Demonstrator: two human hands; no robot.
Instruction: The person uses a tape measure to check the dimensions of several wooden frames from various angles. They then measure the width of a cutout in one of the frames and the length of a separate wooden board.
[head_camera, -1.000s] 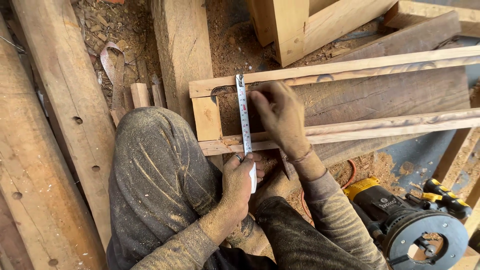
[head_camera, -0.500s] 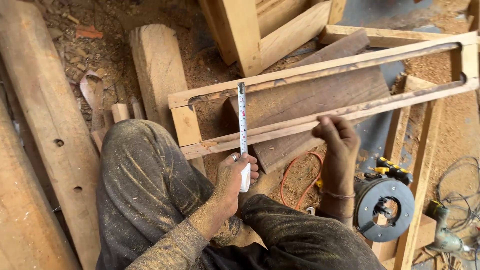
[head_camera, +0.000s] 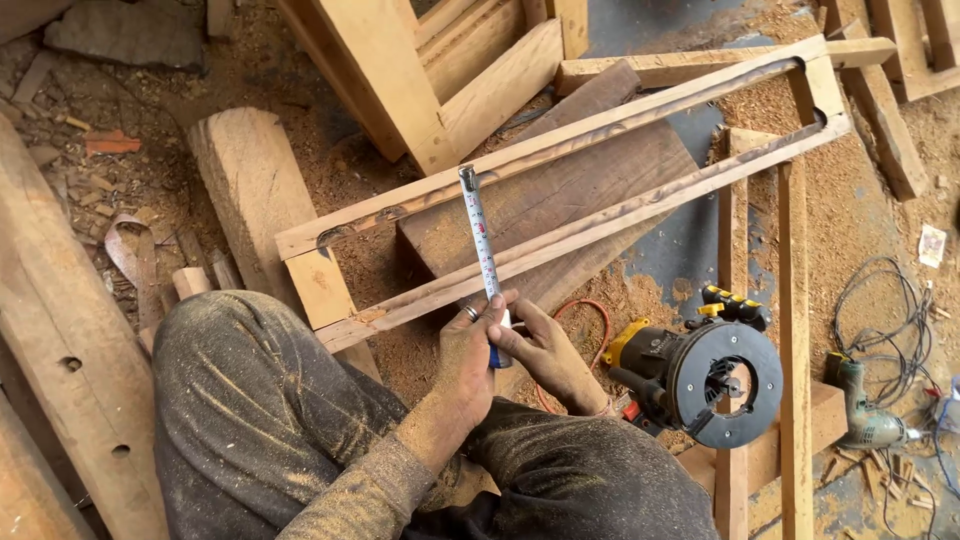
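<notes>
Tape measure across wooden frame, both hands on it.
Head view: L hand (head_camera: 468, 352) & R hand (head_camera: 540, 345) both clenched round tape measure (head_camera: 482, 248) case at ctr; blade runs to 12 o'clock, hook on upper rail of wooden frame (head_camera: 560, 145). Router (head_camera: 705, 368) at 3 o'clock, drill (head_camera: 868, 418) farther out.

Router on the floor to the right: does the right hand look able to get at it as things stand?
Probably yes. The router lies just beside the right hand with nothing between them, but that hand, like the left hand, is on the tape measure and would have to let go.
</notes>
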